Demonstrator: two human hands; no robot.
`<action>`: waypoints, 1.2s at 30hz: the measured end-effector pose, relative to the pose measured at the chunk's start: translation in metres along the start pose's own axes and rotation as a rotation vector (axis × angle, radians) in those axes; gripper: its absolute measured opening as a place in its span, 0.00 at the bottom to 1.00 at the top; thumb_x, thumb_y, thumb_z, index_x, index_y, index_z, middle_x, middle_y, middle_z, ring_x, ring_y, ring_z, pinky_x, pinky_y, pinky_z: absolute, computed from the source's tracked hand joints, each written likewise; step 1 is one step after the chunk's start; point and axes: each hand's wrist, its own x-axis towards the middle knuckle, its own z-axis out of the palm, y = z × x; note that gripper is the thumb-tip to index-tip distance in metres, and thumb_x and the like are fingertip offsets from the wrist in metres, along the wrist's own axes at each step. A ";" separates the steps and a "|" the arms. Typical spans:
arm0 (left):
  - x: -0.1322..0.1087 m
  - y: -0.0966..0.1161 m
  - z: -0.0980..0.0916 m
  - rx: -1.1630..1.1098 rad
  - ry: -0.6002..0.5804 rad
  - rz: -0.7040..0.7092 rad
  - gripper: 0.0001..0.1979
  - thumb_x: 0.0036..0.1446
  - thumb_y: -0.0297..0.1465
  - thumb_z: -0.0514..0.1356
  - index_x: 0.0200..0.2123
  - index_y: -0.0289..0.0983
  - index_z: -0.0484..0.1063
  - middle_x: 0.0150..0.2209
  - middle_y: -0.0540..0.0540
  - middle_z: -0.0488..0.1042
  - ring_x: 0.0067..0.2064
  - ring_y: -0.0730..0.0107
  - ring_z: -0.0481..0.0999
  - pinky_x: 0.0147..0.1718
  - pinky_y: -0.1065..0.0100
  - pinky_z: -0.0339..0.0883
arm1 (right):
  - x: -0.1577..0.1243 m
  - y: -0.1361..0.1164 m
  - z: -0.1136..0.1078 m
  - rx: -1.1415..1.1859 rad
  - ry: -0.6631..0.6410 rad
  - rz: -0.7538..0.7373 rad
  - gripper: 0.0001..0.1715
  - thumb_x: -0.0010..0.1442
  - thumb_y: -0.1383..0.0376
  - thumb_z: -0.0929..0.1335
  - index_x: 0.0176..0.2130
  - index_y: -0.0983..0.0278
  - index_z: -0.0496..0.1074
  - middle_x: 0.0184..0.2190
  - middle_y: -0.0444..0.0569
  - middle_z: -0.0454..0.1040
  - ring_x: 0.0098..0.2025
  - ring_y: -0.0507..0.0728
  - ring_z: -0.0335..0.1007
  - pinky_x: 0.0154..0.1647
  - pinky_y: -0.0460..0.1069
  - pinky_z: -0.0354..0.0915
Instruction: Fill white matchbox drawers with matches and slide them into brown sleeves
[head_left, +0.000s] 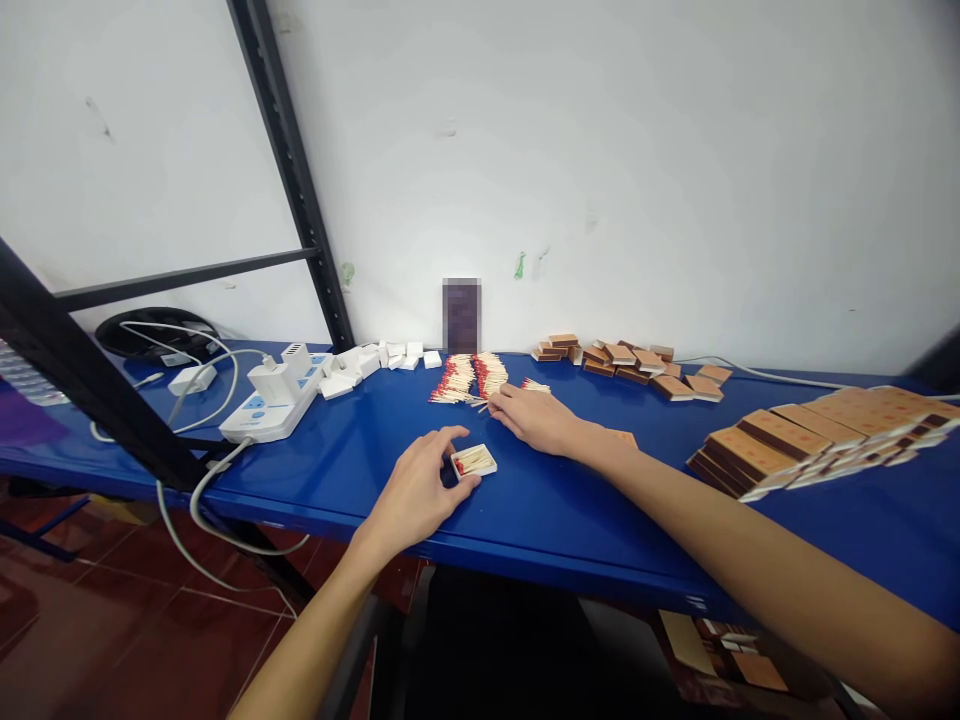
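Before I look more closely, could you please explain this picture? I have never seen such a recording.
There is no machine here: you see one person's two bare hands. The only picture comes from a camera worn on the head, looking forward and down.

The left hand curls around a small white tray with matches in it; how firmly it grips is unclear. The right hand is at the near end of the red-tipped match heaps; I cannot tell if it holds any.

The blue table also bears small white pieces, loose brown boxes, a larger brown stack and a power strip.
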 end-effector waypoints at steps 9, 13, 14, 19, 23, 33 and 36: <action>0.000 0.004 -0.001 -0.037 -0.012 -0.007 0.28 0.57 0.35 0.62 0.60 0.42 0.58 0.38 0.49 0.72 0.42 0.62 0.72 0.43 0.62 0.65 | -0.024 -0.046 -0.018 0.275 0.084 -0.163 0.11 0.69 0.63 0.57 0.40 0.62 0.65 0.39 0.49 0.72 0.38 0.55 0.69 0.39 0.49 0.62; 0.000 0.003 -0.002 -0.009 -0.019 -0.018 0.25 0.58 0.34 0.62 0.58 0.42 0.61 0.38 0.49 0.72 0.42 0.63 0.71 0.43 0.63 0.64 | -0.018 -0.016 -0.008 0.130 0.083 0.040 0.12 0.68 0.67 0.57 0.47 0.62 0.65 0.45 0.53 0.73 0.45 0.58 0.69 0.42 0.51 0.61; 0.000 0.003 -0.001 -0.008 -0.019 -0.017 0.25 0.58 0.35 0.62 0.58 0.43 0.62 0.39 0.49 0.72 0.42 0.63 0.71 0.43 0.63 0.64 | -0.016 -0.008 -0.005 0.083 0.059 0.058 0.12 0.68 0.67 0.58 0.48 0.62 0.65 0.46 0.53 0.72 0.46 0.59 0.69 0.42 0.51 0.61; 0.001 0.003 -0.001 -0.019 -0.006 -0.014 0.23 0.58 0.34 0.62 0.56 0.42 0.64 0.38 0.49 0.72 0.42 0.63 0.70 0.43 0.63 0.64 | -0.010 0.012 0.002 -0.027 0.007 0.045 0.13 0.69 0.65 0.57 0.49 0.62 0.66 0.45 0.53 0.71 0.45 0.59 0.69 0.40 0.50 0.62; -0.001 0.004 -0.003 -0.009 -0.027 0.005 0.21 0.59 0.35 0.61 0.55 0.43 0.66 0.39 0.48 0.72 0.43 0.62 0.70 0.44 0.62 0.65 | -0.007 0.012 0.005 -0.040 0.012 0.030 0.14 0.70 0.63 0.56 0.46 0.62 0.66 0.43 0.53 0.71 0.42 0.58 0.69 0.40 0.50 0.61; -0.002 0.009 -0.006 0.036 -0.081 0.035 0.15 0.61 0.34 0.57 0.51 0.44 0.69 0.41 0.47 0.70 0.44 0.60 0.69 0.45 0.61 0.64 | -0.003 0.005 0.000 -0.064 0.038 -0.030 0.16 0.72 0.62 0.53 0.43 0.63 0.66 0.43 0.53 0.71 0.41 0.58 0.69 0.45 0.52 0.60; -0.002 0.009 -0.006 0.052 -0.092 0.033 0.11 0.62 0.35 0.56 0.48 0.43 0.69 0.40 0.48 0.69 0.41 0.61 0.68 0.44 0.61 0.62 | -0.004 0.001 -0.004 -0.051 0.066 -0.038 0.17 0.72 0.63 0.52 0.45 0.63 0.65 0.43 0.54 0.71 0.42 0.58 0.70 0.48 0.54 0.59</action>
